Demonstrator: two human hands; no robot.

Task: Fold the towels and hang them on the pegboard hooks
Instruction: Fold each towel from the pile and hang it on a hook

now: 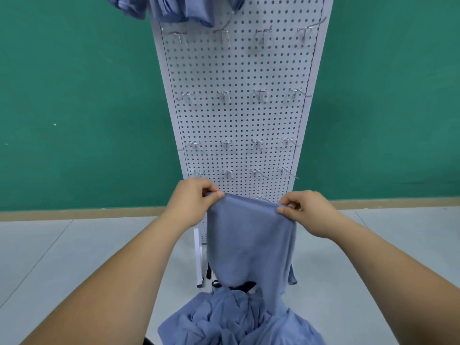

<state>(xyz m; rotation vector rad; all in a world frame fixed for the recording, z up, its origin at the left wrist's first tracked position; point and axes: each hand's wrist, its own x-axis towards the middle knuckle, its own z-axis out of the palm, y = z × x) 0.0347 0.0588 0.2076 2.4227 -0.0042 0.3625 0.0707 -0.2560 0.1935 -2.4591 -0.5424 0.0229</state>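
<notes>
A blue-grey towel (249,240) hangs doubled over in front of me, stretched between my hands. My left hand (191,202) pinches its top left corner and my right hand (308,212) pinches its top right corner. Behind it stands a tall white pegboard (239,115) with several rows of bare metal hooks (224,95). At the board's top edge hang several blue towels (174,8), cut off by the frame. A crumpled pile of blue towels (234,319) lies low in front of me, under the held towel.
The pegboard stands on a white metal foot (199,257) on a pale grey floor (74,257). A green wall (74,95) with a tan skirting strip runs behind it. Something black (245,286) shows just above the pile.
</notes>
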